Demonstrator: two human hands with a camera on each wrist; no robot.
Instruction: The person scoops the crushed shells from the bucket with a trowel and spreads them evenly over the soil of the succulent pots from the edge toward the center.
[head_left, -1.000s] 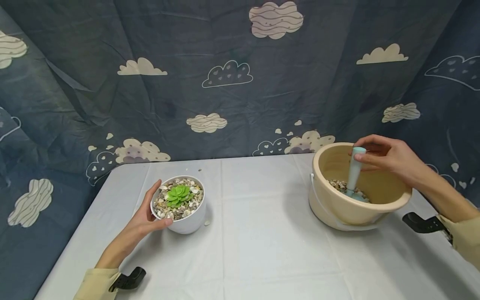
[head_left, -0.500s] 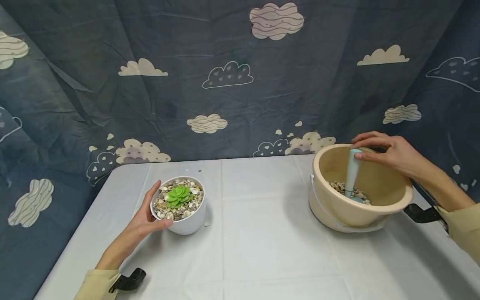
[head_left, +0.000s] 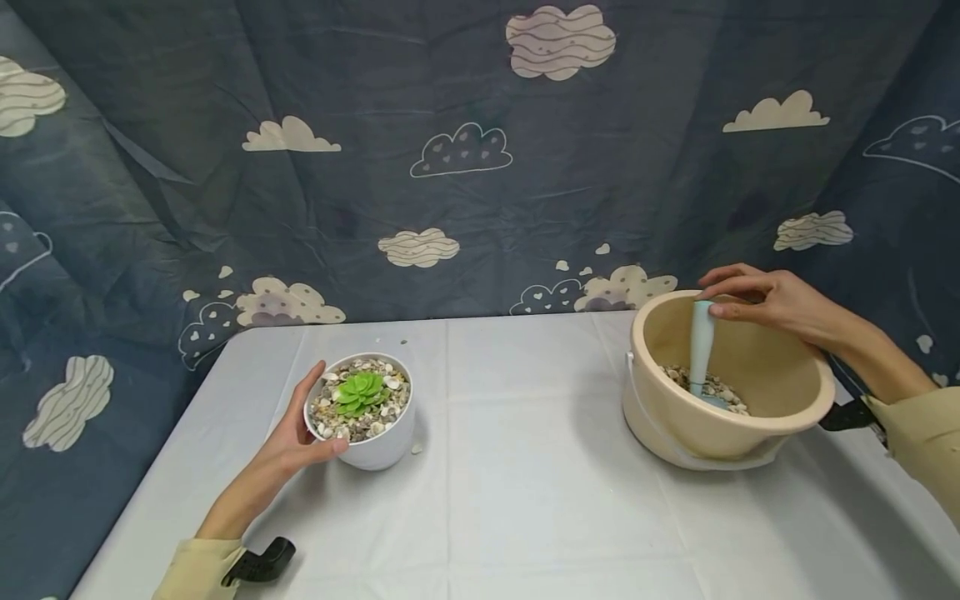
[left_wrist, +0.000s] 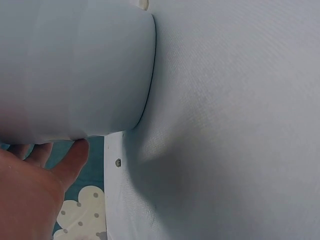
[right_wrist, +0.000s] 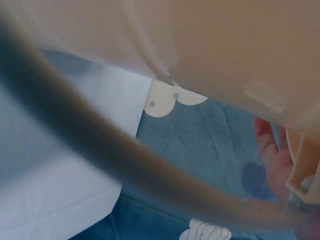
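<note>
On the left in the head view, my left hand (head_left: 288, 446) holds a white flowerpot (head_left: 386, 444), thumb at the front rim and fingers along the far left side. Pale gravel and shell bits fill the pot around a bright green succulent (head_left: 360, 392). In the left wrist view, fingers (left_wrist: 75, 162) touch the pot's side (left_wrist: 85, 75). On the right, my right hand (head_left: 787, 307) reaches over a cream bucket (head_left: 675, 425) and pinches the top of a light blue trowel handle (head_left: 701, 342). Its blade (head_left: 715, 402) lies in the gravel (head_left: 723, 392) at the bucket's bottom.
A white cloth (head_left: 525, 467) covers the table. The bucket's handle (head_left: 667, 442) hangs down its front and crosses close before the right wrist camera. A small pale bit (head_left: 416, 448) lies beside the pot. Behind hangs a dark cloud-patterned curtain (head_left: 465, 208).
My right hand and the trowel handle have shifted a little left within the bucket, and the handle stands more upright. The left hand and pot stay as they were. The head view has shifted slightly.
</note>
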